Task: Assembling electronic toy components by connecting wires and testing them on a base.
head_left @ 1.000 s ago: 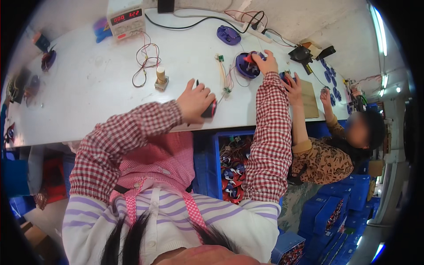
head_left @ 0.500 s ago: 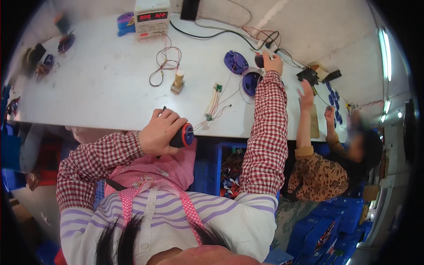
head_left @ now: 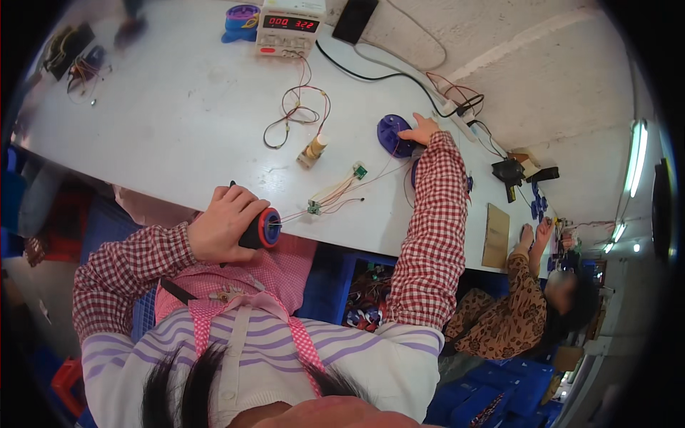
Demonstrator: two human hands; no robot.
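Observation:
My left hand [head_left: 227,222] is wrapped round a black cylindrical housing [head_left: 260,230] with a red rim and blue end, at the table's front edge. Thin wires run from that end to a small green circuit board [head_left: 313,207], which pale wires join to a second green board [head_left: 359,171]. Farther off, my right hand [head_left: 422,131] has its fingers apart at the right edge of an oval purple plastic shell [head_left: 391,133]. The thumb reaches over the shell; whether it presses on it I cannot tell. My right sleeve mostly hides another purple part.
A power supply [head_left: 289,28] with a red display stands at the back, its looped leads [head_left: 292,114] lying near a beige cylindrical piece [head_left: 312,151]. To the right are a cardboard piece [head_left: 496,235], a black tool [head_left: 509,175] and a co-worker [head_left: 499,314]. Blue crates [head_left: 499,385] stand below.
My right hand has moved from a dark part to the oval purple shell. My left hand still holds the black housing. The view has shifted, and the co-worker's raised hand has come down.

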